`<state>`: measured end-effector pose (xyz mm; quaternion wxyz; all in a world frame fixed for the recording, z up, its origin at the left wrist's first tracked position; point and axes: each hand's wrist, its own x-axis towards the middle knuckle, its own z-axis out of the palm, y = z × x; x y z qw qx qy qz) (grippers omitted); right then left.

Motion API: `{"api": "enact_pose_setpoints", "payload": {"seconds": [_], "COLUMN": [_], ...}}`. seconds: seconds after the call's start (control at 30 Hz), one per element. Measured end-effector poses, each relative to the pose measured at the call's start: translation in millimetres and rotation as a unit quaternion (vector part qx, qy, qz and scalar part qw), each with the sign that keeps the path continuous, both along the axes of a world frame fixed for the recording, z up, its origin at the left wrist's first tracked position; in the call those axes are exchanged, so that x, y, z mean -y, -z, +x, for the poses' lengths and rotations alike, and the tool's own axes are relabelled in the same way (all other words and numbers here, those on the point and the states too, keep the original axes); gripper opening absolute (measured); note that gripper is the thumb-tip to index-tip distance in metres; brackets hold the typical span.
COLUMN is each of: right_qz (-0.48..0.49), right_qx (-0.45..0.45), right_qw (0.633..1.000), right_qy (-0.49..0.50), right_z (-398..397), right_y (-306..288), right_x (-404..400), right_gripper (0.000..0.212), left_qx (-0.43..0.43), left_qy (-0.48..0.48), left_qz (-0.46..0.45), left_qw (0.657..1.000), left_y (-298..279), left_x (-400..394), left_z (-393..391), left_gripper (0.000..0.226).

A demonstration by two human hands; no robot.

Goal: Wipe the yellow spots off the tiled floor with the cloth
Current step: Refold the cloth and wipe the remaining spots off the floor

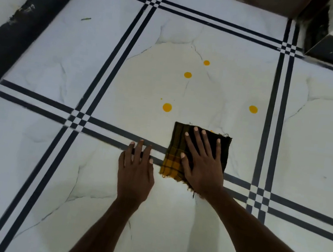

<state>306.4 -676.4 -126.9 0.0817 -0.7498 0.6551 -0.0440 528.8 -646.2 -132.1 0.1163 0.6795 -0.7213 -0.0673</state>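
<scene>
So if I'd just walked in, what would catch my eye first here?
Probably the bright yellow spots scattered across the middle of the pale tiled floor. Just below them, the right hand presses flat on a dark checked cloth, while the left hand rests flat on the floor beside it.

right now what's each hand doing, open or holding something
Left hand: open, flat on the tiled floor, holding nothing.
Right hand: open, fingers spread, pressing the plaid cloth down.
</scene>
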Motion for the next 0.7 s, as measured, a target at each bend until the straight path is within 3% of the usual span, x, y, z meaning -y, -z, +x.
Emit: {"api": "enact_pose_setpoints", "payload": {"seconds": [0.2,0.37,0.5,0.57,0.7], "right_qz": [-0.038,-0.021,-0.024,-0.023,-0.039], "right_qx": [-0.006,0.025,-0.009,-0.018,-0.03], "right_qw": [0.999,0.996,0.985,0.976,0.998], "right_qy": [0.02,0.087,-0.168,-0.214,-0.043], "right_z": [-8,29,49,3,-68], "right_y": [12,6,-1,1,0], "right_x": [117,211,124,95,184], "right_gripper": [0.062,0.069,0.062,0.061,0.061], "left_qx": [0.006,0.029,0.031,0.029,0.026], "left_qy": [-0.012,-0.013,-0.014,-0.012,-0.02], "left_qz": [-0.002,-0.002,0.011,0.016,0.026], "left_qw": [1.0,0.999,0.999,0.999,0.999], "left_y": [14,24,15,13,17], "left_x": [119,134,133,132,135], "left_z": [29,35,35,33,32], "left_gripper": [0.061,0.066,0.067,0.066,0.067]}}
